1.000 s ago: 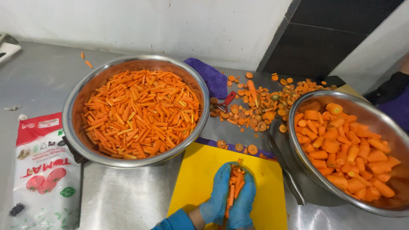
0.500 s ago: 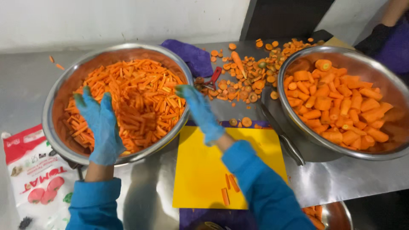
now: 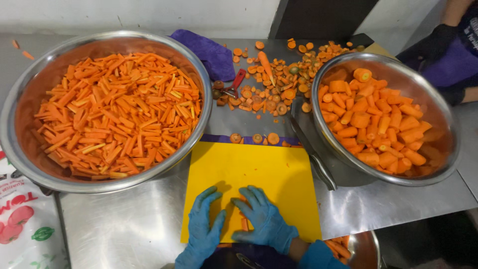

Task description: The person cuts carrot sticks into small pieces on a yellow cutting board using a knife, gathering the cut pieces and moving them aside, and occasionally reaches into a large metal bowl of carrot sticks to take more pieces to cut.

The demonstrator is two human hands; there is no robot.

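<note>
- Closest to the person, both hands in blue gloves lie on the near edge of the yellow cutting board (image 3: pixel 259 174). The left hand (image 3: pixel 203 231) is flat, fingers spread, gripping nothing.
- The right hand (image 3: pixel 264 219) is also spread open, palm down, just beside the left. A few carrot sticks (image 3: pixel 244 223) peek out between the two hands, touching the right palm's edge; how many lie beneath I cannot tell.
- Below the table edge, by the right sleeve, the rim of a small metal bowl (image 3: pixel 366 246) shows with some carrot pieces in it.
- At the near left corner lies a white and red plastic bag (image 3: pixel 22 224) printed with tomatoes.
- A knife (image 3: pixel 312 152) rests on the steel table (image 3: pixel 124 224) just right of the board, its blade running up beside the right bowl.
- To the left stands a large steel bowl (image 3: pixel 20 99) heaped with carrot sticks cut thin.
- To the right, another steel bowl (image 3: pixel 438 149) holds chunky peeled carrot pieces.
- Between the bowls, farther back, carrot ends and peelings (image 3: pixel 271 94) are scattered, with a red-handled peeler (image 3: pixel 235 83) among them.
- A purple cloth (image 3: pixel 211 55) lies behind the left bowl's rim.
- At the far right corner, another person's dark sleeve (image 3: pixel 438 47) reaches into view.
</note>
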